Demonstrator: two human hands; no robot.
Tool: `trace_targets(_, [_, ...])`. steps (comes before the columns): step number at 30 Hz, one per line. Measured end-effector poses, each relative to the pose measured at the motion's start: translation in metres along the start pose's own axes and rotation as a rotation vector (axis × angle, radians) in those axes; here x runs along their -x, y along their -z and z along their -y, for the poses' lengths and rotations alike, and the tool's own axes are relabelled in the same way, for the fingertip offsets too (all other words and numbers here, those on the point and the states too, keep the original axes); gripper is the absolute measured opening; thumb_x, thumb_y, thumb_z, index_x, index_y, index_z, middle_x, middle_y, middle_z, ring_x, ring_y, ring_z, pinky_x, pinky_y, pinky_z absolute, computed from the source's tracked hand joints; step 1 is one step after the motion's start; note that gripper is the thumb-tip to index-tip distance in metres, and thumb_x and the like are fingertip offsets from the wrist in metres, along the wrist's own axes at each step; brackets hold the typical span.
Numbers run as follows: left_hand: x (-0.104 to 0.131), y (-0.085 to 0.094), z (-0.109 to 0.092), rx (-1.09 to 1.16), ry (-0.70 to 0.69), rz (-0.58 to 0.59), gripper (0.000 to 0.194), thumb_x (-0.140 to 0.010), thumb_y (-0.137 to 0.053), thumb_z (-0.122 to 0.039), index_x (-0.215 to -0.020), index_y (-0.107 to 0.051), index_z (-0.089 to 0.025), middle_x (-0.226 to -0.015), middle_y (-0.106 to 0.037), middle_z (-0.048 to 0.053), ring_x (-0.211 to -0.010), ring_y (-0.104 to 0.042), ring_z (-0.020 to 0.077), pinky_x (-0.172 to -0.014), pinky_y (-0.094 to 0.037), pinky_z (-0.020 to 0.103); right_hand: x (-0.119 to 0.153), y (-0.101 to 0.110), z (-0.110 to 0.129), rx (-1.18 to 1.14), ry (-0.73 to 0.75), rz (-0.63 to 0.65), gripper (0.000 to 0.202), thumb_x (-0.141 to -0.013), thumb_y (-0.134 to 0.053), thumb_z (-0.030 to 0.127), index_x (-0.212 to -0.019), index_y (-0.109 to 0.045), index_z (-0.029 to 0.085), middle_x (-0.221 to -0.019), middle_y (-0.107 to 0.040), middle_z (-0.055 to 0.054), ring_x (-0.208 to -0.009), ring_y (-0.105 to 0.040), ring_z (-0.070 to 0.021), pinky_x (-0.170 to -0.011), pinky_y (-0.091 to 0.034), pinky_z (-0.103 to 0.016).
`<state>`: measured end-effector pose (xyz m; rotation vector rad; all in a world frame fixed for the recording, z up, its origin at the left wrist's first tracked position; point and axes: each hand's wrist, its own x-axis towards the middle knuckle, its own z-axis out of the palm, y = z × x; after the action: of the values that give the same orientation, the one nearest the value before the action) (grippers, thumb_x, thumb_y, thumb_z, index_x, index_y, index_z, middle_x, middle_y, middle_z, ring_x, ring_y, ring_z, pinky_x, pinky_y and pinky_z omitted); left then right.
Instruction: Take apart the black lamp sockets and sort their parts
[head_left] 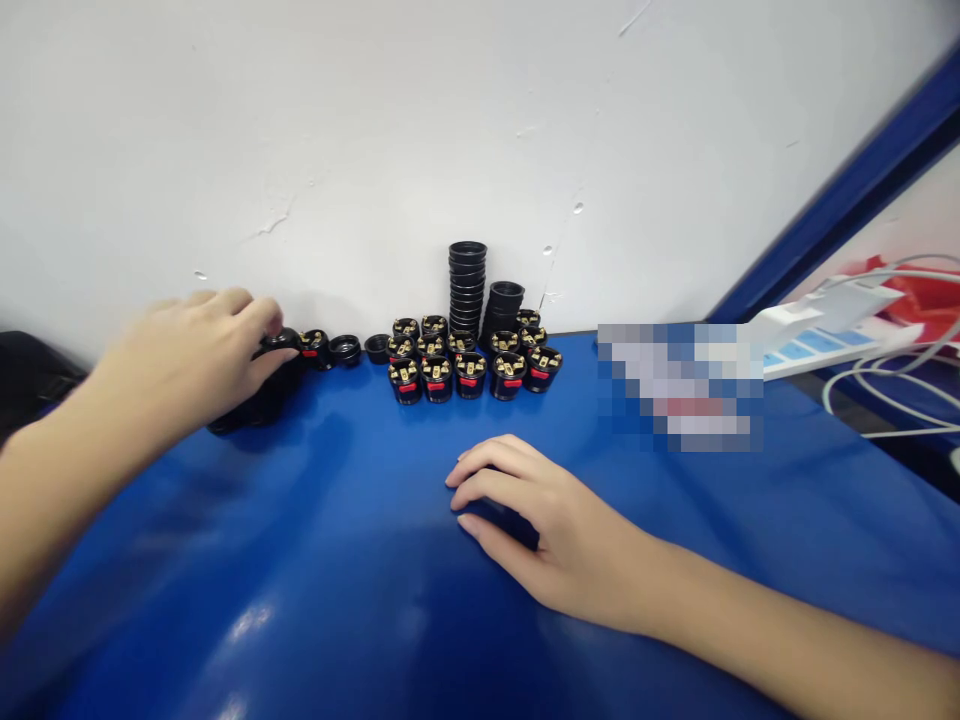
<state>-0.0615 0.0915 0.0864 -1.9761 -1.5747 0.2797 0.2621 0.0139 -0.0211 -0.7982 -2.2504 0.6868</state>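
My left hand (199, 350) is at the left, its thumb and fingers closed on a small black round part (283, 338) above a dark pile that the hand partly hides. My right hand (536, 525) rests on the blue table (360, 560) with its fingers apart and nothing in them. Beyond it stand several black round connectors (470, 375) with brass contacts and red tabs, grouped in rows. Behind them rise a tall stack of black rings (467, 285) and a shorter stack (505, 305).
Between the pile and the rows are another connector (314, 348) and black rings (345, 351) by the white wall (375, 150). A blurred-out item (682, 390) lies at the right, near a white power strip (817, 345) and cables. A black object (34, 380) is far left.
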Motion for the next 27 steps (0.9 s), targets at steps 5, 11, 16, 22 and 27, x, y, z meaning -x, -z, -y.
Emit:
trace_targets(5, [0.01,-0.009,0.018,0.059,0.046,0.247,0.035,-0.109,-0.046,-0.036,-0.117,-0.07,-0.013,-0.102,-0.068,0.012,-0.091,-0.073,0.033,-0.083,-0.057,0.042,0.001,0.001,0.0,0.002,-0.002,0.004,0.012,-0.103,-0.061,0.013,-0.107,-0.07,0.019,-0.118,-0.073,-0.009,-0.116,-0.067,-0.0213,-0.104,-0.055,-0.038])
trace_targets(11, [0.019,-0.019,0.016,0.27,-0.037,0.202,0.036,-0.1,-0.049,-0.037,-0.114,-0.075,-0.015,-0.106,-0.07,0.013,-0.087,-0.073,0.0305,-0.086,-0.058,0.043,-0.001,0.001,0.0,0.007,0.0,0.016,0.012,-0.103,-0.061,0.013,-0.106,-0.07,0.02,-0.118,-0.073,-0.009,-0.116,-0.067,-0.0219,-0.105,-0.055,-0.04])
trace_targets(16, [0.033,-0.012,-0.014,0.543,-0.197,0.07,0.042,-0.1,-0.056,-0.05,-0.127,-0.072,-0.022,-0.127,-0.066,0.013,-0.089,-0.073,0.0298,-0.085,-0.06,0.047,-0.001,0.0,0.003,0.027,-0.059,-0.003,0.021,-0.104,-0.061,0.018,-0.124,-0.066,0.019,-0.121,-0.072,-0.01,-0.117,-0.066,-0.0242,-0.104,-0.057,-0.042])
trace_targets(22, [0.048,0.007,-0.071,0.951,-0.365,-0.025,0.016,-0.107,-0.059,-0.038,-0.121,-0.065,-0.031,-0.123,-0.065,0.003,-0.094,-0.071,0.0203,-0.085,-0.058,0.036,-0.002,-0.001,0.002,0.049,-0.173,-0.145,0.03,-0.106,-0.061,0.029,-0.135,-0.059,0.02,-0.133,-0.07,-0.012,-0.127,-0.066,-0.0259,-0.111,-0.053,-0.046])
trace_targets(27, [0.06,0.014,-0.115,1.401,-0.279,-0.092,0.022,-0.098,-0.066,-0.013,-0.111,-0.058,-0.029,-0.12,-0.064,0.001,-0.109,-0.066,0.0176,-0.095,-0.057,0.032,-0.007,0.003,0.003,0.027,-0.32,-0.198,0.029,-0.115,-0.043,0.036,-0.127,-0.065,0.024,-0.124,-0.077,-0.008,-0.117,-0.071,-0.0255,-0.102,-0.055,-0.045])
